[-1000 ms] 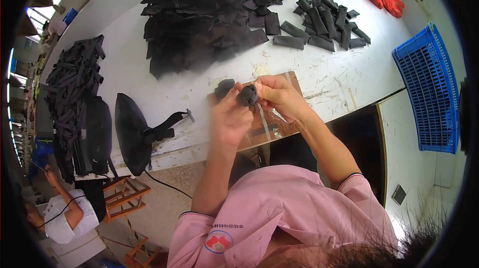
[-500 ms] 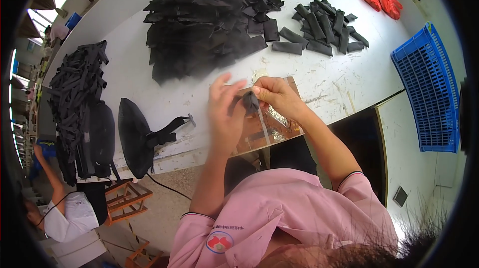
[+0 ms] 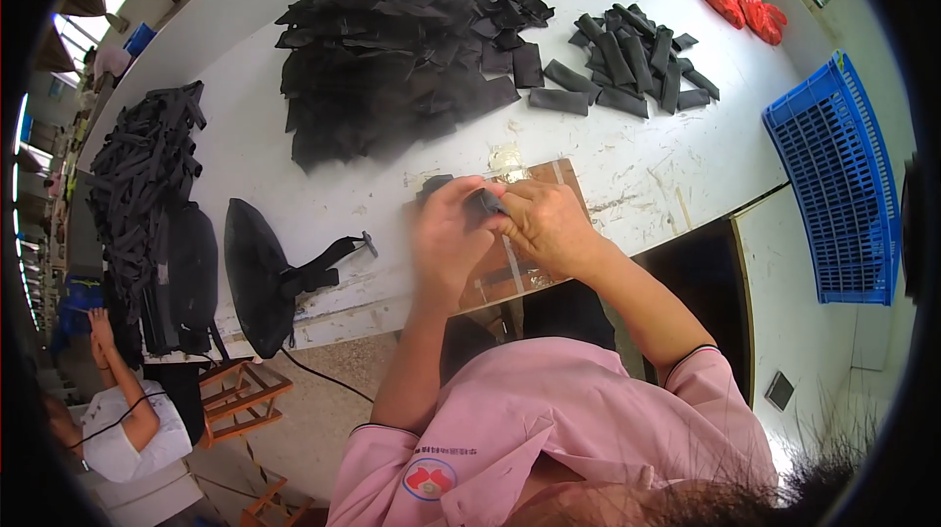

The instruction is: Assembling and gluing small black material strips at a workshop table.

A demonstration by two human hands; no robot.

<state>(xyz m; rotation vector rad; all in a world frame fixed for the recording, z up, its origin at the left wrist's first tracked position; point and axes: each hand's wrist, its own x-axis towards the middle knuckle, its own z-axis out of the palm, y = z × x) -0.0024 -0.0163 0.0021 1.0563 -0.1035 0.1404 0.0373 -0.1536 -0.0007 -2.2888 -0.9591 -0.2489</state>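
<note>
Swung inward from its spread-fingered pose half a second earlier, a worker's bare left hand (image 3: 454, 233) now curls beside a small, black, soft-looking tube (image 3: 484, 203); blur hides whether it grips. The bare right hand (image 3: 551, 225), fingers bent and nearly closed, pinches the tube's right side. Both work above a flat brown board (image 3: 495, 284) at the near edge of a long white table (image 3: 652, 174), where a second dark piece (image 3: 434, 186) lies just past the left fingers. Beyond the hands spread a broad mound of flat black fabric pieces (image 3: 392, 66) and, to its right, a loose pile of black rolled tubes (image 3: 637, 61). A blue slatted plastic basket (image 3: 838, 179) stands tilted at far right.
</note>
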